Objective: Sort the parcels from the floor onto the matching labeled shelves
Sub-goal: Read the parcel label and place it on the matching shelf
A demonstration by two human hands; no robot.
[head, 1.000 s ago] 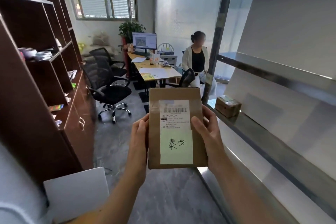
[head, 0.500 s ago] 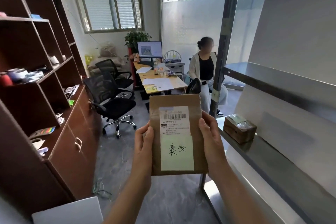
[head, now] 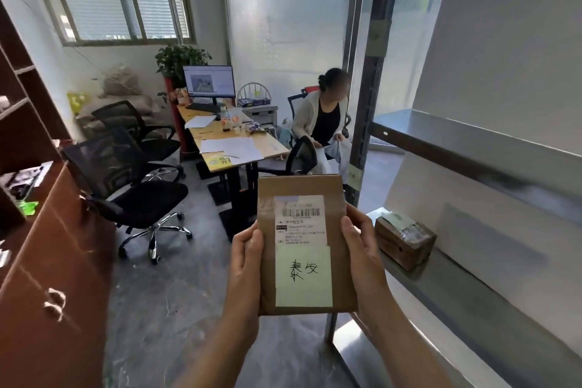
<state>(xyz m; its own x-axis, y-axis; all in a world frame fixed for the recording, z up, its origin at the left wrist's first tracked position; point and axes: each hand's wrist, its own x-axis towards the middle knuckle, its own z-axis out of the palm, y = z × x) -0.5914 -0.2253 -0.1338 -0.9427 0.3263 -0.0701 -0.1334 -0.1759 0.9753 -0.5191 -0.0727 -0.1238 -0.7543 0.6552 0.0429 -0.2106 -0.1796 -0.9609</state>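
Note:
I hold a flat brown parcel (head: 267, 214) upright in front of me, its face toward the camera. It bears a white barcode label and a pale green note with handwritten characters. My left hand (head: 244, 264) grips its left edge and my right hand (head: 362, 252) grips its right edge. To the right stands a metal shelving unit (head: 472, 302). A small brown box (head: 404, 238) with a green note on top sits at the near end of its middle shelf, just right of my right hand.
A dark wooden cabinet (head: 53, 261) lines the left side. Two black office chairs (head: 132, 186) stand on the grey floor ahead. A desk (head: 233, 148) with a monitor is beyond, and a person (head: 324, 116) sits by the shelf's upright post (head: 368, 79).
The view has tilted upward and slightly right, so the cabinet shelves slid left. The parcel stays held in both hands in the same grip, a little lower in the frame.

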